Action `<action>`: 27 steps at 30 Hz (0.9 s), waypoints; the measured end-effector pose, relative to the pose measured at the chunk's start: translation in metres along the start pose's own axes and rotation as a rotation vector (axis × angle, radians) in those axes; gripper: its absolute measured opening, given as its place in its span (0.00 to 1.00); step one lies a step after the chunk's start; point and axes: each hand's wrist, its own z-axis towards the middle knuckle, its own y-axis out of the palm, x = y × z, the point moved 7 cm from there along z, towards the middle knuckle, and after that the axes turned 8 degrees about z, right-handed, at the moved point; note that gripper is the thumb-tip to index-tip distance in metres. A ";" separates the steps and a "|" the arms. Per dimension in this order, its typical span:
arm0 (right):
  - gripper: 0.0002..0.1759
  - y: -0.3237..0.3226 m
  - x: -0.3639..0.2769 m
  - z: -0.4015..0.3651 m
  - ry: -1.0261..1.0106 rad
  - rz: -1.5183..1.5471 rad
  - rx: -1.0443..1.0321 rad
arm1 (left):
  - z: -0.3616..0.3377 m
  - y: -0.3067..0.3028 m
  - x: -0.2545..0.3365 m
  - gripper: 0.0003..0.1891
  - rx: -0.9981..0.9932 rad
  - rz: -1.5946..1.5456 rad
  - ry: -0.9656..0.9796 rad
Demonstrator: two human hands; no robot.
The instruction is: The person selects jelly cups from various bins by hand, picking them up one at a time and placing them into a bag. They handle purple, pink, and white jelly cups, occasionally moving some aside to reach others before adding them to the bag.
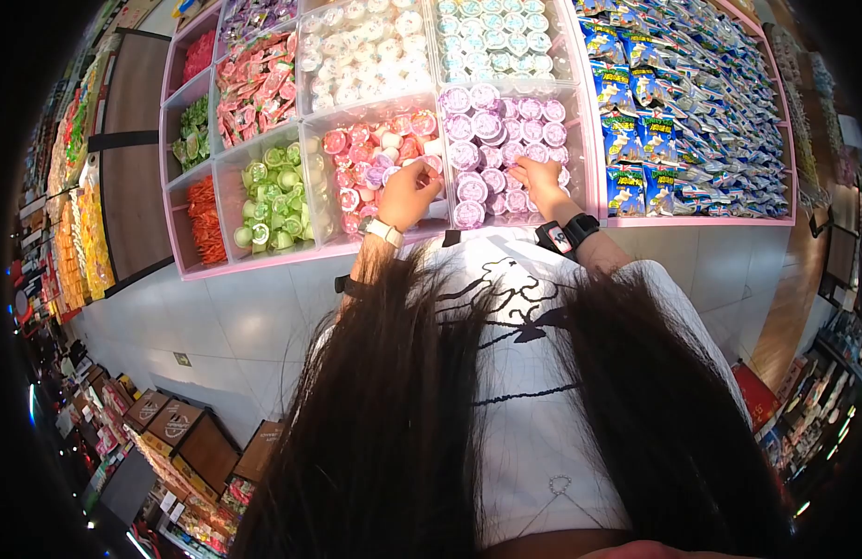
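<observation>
Purple cups (464, 156) in the head view fill one section of the pink-rimmed display (263, 265), probably divided to separate colours. Right hand (540, 177), half curled, seems touching them; left hand (410, 196) bends over red cups (358, 138). Whether either grips anything, I cannot tell.

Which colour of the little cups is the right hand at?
The purple cups, just right of the red cups and nearer the person than the pale blue cups; only the purple ones lie around the right hand.

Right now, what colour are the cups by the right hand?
The cups are purple; see the head view.
</observation>
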 end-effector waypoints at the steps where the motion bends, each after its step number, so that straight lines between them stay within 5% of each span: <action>1: 0.38 0.000 0.000 0.001 0.007 -0.018 -0.017 | 0.000 0.000 0.000 0.08 0.000 0.000 -0.003; 12: 0.29 -0.012 -0.010 -0.014 0.047 -0.060 0.086 | -0.003 -0.006 0.003 0.10 0.025 0.034 -0.014; 15: 0.23 -0.027 -0.010 -0.015 0.115 -0.077 0.176 | 0.001 -0.029 -0.015 0.12 0.127 0.288 -0.060; 19: 0.12 -0.036 -0.011 -0.017 0.139 0.021 0.024 | 0.006 -0.053 -0.044 0.21 0.297 0.688 -0.035; 23: 0.09 -0.035 -0.020 -0.029 0.061 -0.017 -0.021 | 0.029 -0.031 -0.036 0.24 0.159 0.706 0.110; 27: 0.09 -0.019 -0.037 -0.048 -0.100 -0.080 -0.045 | 0.050 0.006 -0.042 0.18 -0.040 0.963 0.010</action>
